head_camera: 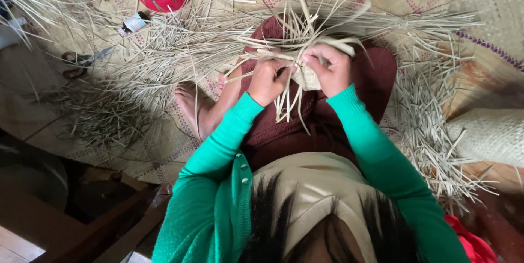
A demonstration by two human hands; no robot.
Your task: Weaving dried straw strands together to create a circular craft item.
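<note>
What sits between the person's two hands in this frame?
In the head view, the small pale woven piece and its loose straw strips lie between the left hand and right hand, both gripping it.

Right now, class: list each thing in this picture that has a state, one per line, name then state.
left hand: closed on the strips
right hand: pinching the woven piece
woven piece: unfinished, loose strips sticking out
loose strips: scattered on the mat
scissors: lying on the mat
rolled mat: lying on its side
</note>
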